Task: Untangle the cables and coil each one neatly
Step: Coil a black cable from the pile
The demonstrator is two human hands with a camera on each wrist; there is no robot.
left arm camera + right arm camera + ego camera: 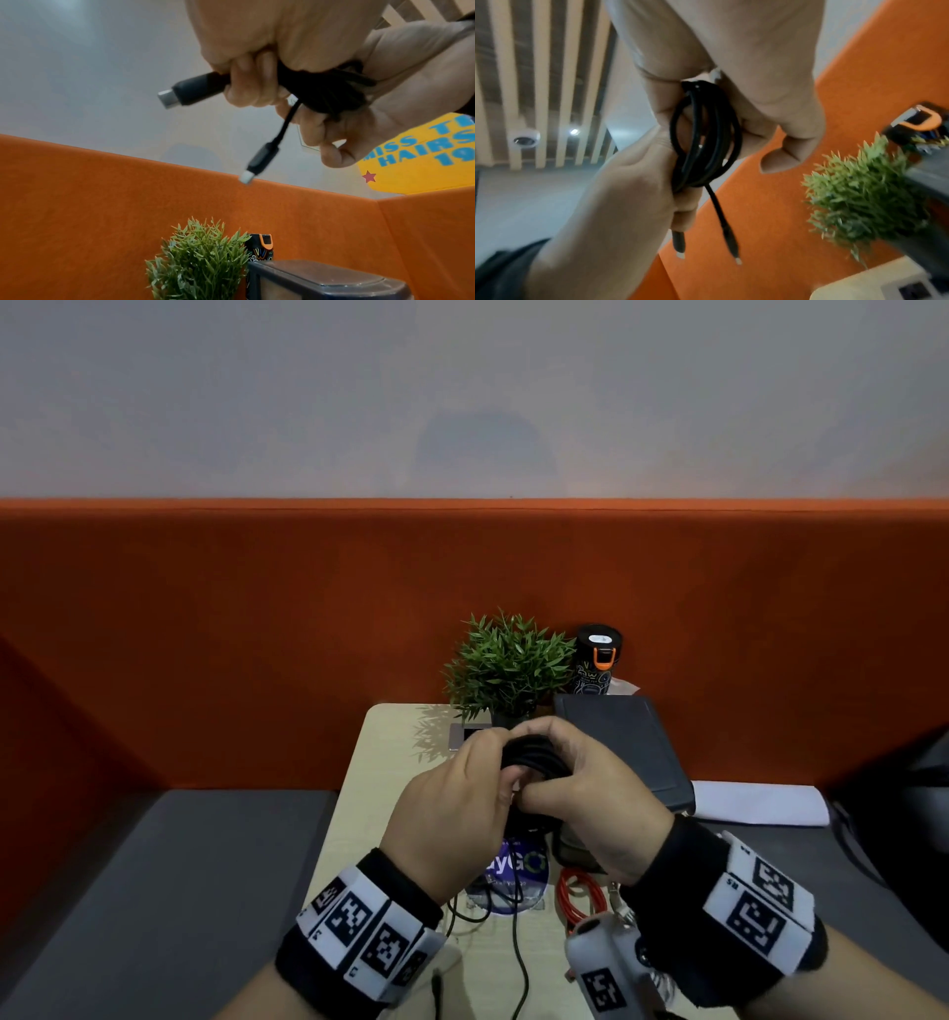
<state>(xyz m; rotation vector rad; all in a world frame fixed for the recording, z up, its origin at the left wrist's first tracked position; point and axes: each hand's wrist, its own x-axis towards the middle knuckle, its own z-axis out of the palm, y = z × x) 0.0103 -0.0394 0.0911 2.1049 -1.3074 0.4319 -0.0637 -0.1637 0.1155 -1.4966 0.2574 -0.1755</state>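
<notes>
Item: thin black cable wound into a small bundle of loops, held in the air above the pale wooden table, in front of the green artificial plant. Both plug ends hang free of the bundle: one grey-sleeved plug juts sideways, the other dangles on a short tail.

Holders: left hand, fingers curled round one side of the loops with a plug stem pinched among them; right hand, thumb and fingers closed over the opposite side, the two hands touching at the bundle.

Step in hand, as judged: closing off the coil. It would go best with one hand keeping the loops stacked flat and pressed together while the other wraps or tucks the loose tail, so no turn slips out. Both plugs should end on the same side, with no sharp bend at the plug necks.

Remaining stock: orange cable and a second thin black cable lie on the table under the wrists, not yet coiled.

Nearby: dark flat case, patterned black canister with orange clasp.
</notes>
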